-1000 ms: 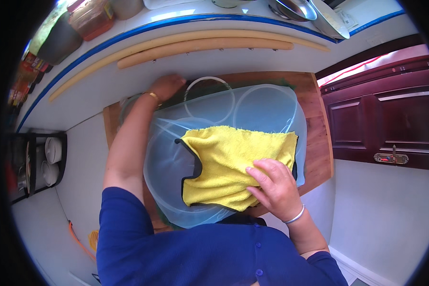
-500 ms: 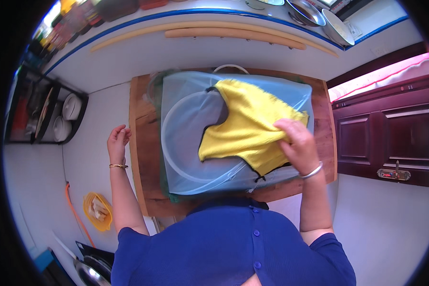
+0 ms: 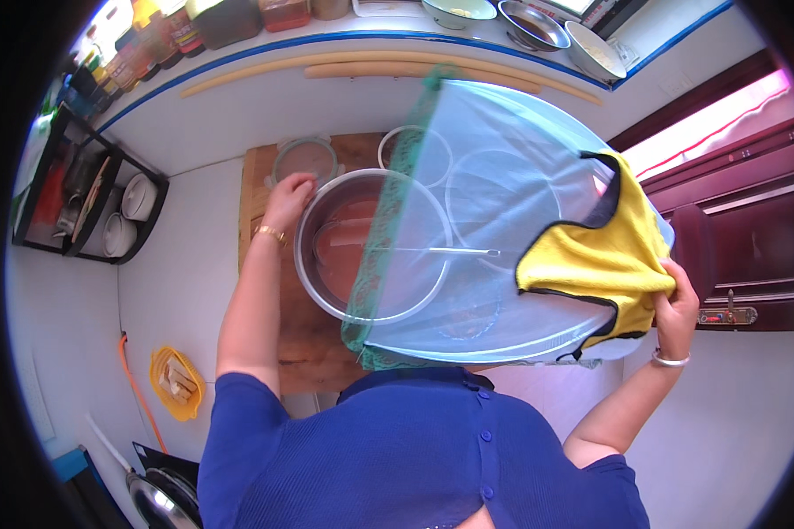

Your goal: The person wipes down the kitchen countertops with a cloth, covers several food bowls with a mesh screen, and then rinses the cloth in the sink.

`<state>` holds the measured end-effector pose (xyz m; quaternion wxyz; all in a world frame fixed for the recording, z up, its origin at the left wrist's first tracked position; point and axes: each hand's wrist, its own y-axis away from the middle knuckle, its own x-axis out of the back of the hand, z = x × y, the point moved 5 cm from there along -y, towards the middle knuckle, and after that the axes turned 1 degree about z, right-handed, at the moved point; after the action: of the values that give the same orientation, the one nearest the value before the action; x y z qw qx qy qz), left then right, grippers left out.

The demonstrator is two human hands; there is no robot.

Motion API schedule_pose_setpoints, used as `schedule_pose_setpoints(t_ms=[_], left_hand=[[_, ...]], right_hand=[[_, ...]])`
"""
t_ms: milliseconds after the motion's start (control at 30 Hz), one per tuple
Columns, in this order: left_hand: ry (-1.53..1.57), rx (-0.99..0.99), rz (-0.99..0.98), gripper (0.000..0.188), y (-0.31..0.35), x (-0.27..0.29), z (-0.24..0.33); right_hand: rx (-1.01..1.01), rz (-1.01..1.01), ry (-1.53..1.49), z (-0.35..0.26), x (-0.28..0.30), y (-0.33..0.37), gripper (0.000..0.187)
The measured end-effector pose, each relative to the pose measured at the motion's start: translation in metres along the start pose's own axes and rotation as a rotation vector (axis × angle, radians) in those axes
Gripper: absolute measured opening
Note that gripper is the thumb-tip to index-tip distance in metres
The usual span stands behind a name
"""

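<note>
My right hand (image 3: 677, 304) grips a yellow cloth with black trim (image 3: 604, 247) at the right. The cloth lies over a pale blue mesh food cover (image 3: 512, 123) edged with green lace, which is tilted up and held along with it. Under the cover's left part stands a large round metal pot (image 3: 303, 264) holding reddish-brown contents, with what looks like a ladle inside. My left hand (image 3: 291, 204) is curled closed beside the pot's upper left rim. Near its fingers sits a round clear-lidded container (image 3: 304, 159); I see nothing held in that hand.
Everything stands on a wooden table (image 3: 260, 212). More round vessels show through the mesh. Rolling pins (image 3: 415, 72) hang on the wall below a shelf of bottles and bowls (image 3: 543, 26). A black rack (image 3: 88, 189) is at the left, a dark red door (image 3: 750, 238) at the right.
My right hand has lifted the mesh cover and yellow cloth off to the right, uncovering the pot's left side. My left hand has moved in from the table's left side to the pot rim.
</note>
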<state>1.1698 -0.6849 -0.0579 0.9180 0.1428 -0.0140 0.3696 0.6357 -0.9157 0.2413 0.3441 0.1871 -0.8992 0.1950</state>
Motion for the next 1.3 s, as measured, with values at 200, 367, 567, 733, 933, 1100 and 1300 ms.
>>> schedule_pose_setpoints(t_ms=[200, 367, 567, 733, 933, 1100, 1300], left_hand=[[-0.401, -0.055, -0.177, 0.025, -0.107, -0.085, 0.021], [-0.757, -0.102, -0.47, 0.024, -0.156, -0.134, 0.007], [-0.699, -0.094, -0.254, 0.022, -0.164, -0.139, 0.002], [-0.709, -0.17, -0.183, 0.035, -0.156, -0.133, 0.009], [-0.793, -0.197, -0.104, 0.035, -0.161, -0.105, 0.021], [-0.359, 0.118, -0.046, 0.031, -0.147, -0.07, 0.026], [-0.531, 0.006, 0.092, 0.029, -0.134, -0.014, 0.031]], right_hand=[[-0.217, 0.182, 0.034, 0.051, 0.047, 0.033, 0.029], [-0.29, 0.182, 0.086, 0.063, 0.046, 0.047, 0.033], [-0.32, 0.132, -0.019, 0.053, 0.023, 0.036, 0.031], [-0.222, 0.038, -0.07, 0.03, 0.002, 0.007, 0.028], [-0.159, 0.006, 0.042, 0.012, -0.011, -0.013, 0.029], [-0.137, -0.028, 0.016, 0.002, -0.018, -0.017, 0.028], [0.104, -0.115, 0.157, -0.058, -0.059, -0.048, 0.029]])
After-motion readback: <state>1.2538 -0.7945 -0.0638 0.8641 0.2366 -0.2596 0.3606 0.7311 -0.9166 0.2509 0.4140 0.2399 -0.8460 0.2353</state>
